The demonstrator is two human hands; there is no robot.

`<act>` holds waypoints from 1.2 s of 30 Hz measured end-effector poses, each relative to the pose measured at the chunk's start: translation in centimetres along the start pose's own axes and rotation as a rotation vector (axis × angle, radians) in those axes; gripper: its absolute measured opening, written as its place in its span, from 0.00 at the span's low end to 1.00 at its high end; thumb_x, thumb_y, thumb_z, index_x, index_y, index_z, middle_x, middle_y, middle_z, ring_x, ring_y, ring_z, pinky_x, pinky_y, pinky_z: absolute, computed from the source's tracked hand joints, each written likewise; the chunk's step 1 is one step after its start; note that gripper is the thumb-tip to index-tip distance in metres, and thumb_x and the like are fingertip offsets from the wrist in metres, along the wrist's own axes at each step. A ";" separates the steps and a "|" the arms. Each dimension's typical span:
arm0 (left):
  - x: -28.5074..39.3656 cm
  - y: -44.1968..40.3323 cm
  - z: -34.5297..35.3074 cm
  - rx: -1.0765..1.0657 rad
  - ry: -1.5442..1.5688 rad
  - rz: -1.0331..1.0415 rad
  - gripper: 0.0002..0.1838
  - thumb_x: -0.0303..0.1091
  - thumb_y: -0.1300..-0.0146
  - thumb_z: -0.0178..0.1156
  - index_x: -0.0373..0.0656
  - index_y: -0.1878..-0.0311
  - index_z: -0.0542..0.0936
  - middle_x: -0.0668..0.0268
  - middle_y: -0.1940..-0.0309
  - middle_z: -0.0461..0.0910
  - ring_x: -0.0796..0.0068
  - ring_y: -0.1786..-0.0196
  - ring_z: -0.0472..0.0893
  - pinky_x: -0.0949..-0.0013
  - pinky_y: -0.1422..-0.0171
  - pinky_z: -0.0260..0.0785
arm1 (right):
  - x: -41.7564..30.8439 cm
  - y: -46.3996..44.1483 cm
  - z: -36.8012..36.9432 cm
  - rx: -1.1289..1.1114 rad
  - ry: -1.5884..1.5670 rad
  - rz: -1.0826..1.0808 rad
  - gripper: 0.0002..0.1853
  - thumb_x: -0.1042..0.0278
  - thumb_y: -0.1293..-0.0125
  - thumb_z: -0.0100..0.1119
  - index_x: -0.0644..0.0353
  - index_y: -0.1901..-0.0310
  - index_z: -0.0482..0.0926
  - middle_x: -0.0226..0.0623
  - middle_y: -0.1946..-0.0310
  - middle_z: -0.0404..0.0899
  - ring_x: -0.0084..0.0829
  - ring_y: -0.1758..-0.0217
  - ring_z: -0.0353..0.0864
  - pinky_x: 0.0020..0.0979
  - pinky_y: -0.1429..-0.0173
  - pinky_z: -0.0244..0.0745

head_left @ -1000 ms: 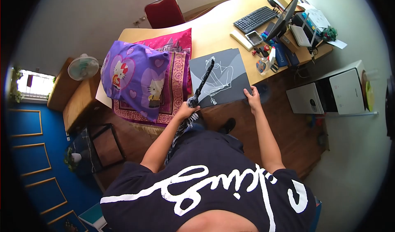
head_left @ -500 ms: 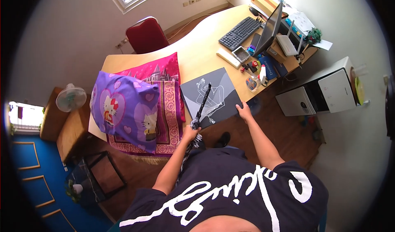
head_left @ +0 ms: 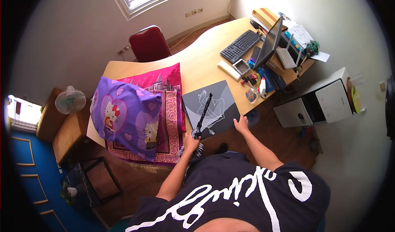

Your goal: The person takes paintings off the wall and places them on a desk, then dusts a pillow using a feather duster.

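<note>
My left hand (head_left: 191, 143) is closed around a duster (head_left: 202, 116) with a thin black handle and shaggy black-and-white strands. Its handle points away from me, over a grey canvas (head_left: 220, 124) with a white line drawing of a figure. The canvas lies at the front edge of the desk, jutting slightly past it. At the canvas's right edge, my right hand (head_left: 242, 125) grips the near corner between thumb and fingers. Left of the canvas is a purple cartoon-cat pillow (head_left: 127, 118) on a patterned fringed mat (head_left: 170, 125), with a pink castle-print pillow (head_left: 170, 74) behind.
The wooden desk (head_left: 201, 51) also holds a keyboard (head_left: 240, 46), a monitor (head_left: 269, 42), a router (head_left: 286, 58) and small items. A red chair (head_left: 149, 44) stands behind it. A white cabinet (head_left: 333, 102) is at right, a fan (head_left: 70, 100) at left.
The whole scene sits lower in view as my head tilts. My left hand and the duster have shifted slightly nearer to me over the canvas. The right hand stays at the canvas corner.
</note>
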State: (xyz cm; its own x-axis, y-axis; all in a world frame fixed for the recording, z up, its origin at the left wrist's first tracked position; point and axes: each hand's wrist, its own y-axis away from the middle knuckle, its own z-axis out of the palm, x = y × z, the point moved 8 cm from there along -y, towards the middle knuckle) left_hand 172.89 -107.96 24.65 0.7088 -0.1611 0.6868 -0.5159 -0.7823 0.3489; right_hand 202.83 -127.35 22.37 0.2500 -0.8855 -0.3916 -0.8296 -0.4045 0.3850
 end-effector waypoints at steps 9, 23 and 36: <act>-3.5 0.8 1.3 -0.093 0.006 -0.259 0.26 0.47 0.51 0.72 0.41 0.52 0.82 0.48 0.56 0.83 0.50 0.51 0.82 0.56 0.48 0.74 | -1.3 0.7 0.8 -0.057 -0.112 -0.055 0.46 0.48 0.42 0.64 0.68 0.30 0.54 0.56 0.31 0.58 0.54 0.29 0.59 0.50 0.29 0.57; -3.5 2.3 4.4 -0.107 0.057 -0.195 0.22 0.41 0.53 0.74 0.37 0.58 0.82 0.59 0.65 0.84 0.67 0.61 0.81 0.63 0.52 0.73 | 0.3 -1.6 1.5 -0.154 -0.333 -0.246 0.48 0.45 0.42 0.64 0.74 0.31 0.57 0.64 0.32 0.60 0.52 0.27 0.60 0.40 0.26 0.56; -8.1 13.9 0.3 -0.178 -0.115 -0.213 0.21 0.43 0.50 0.68 0.44 0.54 0.82 0.50 0.57 0.83 0.51 0.51 0.81 0.54 0.50 0.73 | 12.2 10.7 6.3 -0.080 -0.202 0.002 0.32 0.55 0.37 0.60 0.70 0.39 0.66 0.59 0.41 0.68 0.54 0.34 0.65 0.43 0.31 0.60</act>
State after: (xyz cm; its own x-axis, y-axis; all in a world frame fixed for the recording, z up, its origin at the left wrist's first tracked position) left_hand 160.09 -117.74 23.75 0.8548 -0.0793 0.5129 -0.4186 -0.6895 0.5910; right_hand 193.84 -141.07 16.39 0.1369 -0.8259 -0.5470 -0.7854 -0.4270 0.4482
